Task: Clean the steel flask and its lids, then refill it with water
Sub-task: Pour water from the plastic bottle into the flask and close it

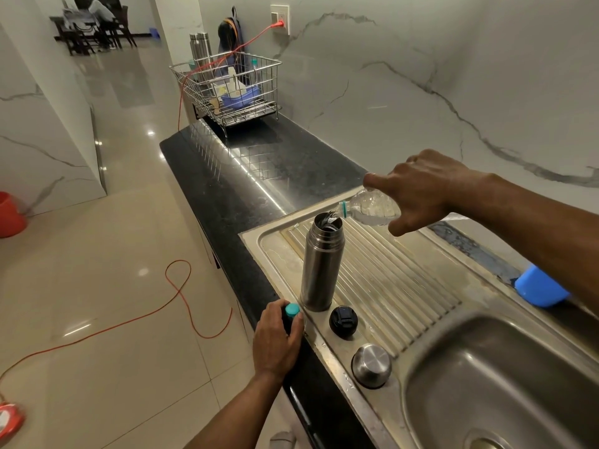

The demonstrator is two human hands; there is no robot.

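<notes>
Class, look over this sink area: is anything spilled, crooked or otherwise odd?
Nothing is knocked over. The flask stands upright and open on the draining board, both lids off beside it. Small water drops lie near its mouth. One oddity: an orange cable loops loose across the floor.

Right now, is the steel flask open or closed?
Open: the steel flask stands uncapped while the right hand pours water in from a plastic bottle.

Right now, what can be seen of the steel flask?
The steel flask is a tall, dark brushed-metal cylinder with a slightly wider collar near the top. It stands upright and open on the ribbed drainboard; no hand touches it. Water pours into its mouth from a clear plastic bottle tilted by the right hand. Its black inner lid lies beside its base.
</notes>
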